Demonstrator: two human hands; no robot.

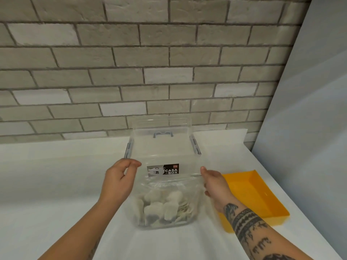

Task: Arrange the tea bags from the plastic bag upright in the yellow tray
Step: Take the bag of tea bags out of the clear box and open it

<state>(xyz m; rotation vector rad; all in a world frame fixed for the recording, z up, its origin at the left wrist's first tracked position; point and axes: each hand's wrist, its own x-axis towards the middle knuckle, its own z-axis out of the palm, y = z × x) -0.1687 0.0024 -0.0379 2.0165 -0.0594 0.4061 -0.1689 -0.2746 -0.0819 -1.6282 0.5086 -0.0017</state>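
While the tea bags (161, 205) sit heaped in the bottom of the plastic bag (169, 184), we've got nothing sorted yet. Just left of the bag, our left hand (120, 180) has its fingers curled in, thumb meeting fingertips near the bag's top corner. Whether it has pinched the clear film, we cannot tell (the plastic is nearly invisible there). Behind the bag stands a clear lidded box (161, 147), touching or just apart, hard to say. On the bag's right edge, our right hand (215, 184) puts thumb over and fingers under the top corner, gripping it. Further right of the bag lies the yellow tray (262, 209), flat on the white counter (56, 175), not one tea bag in it. We judge this the very start: bag to open, every tea bag to lift out and stand upright.
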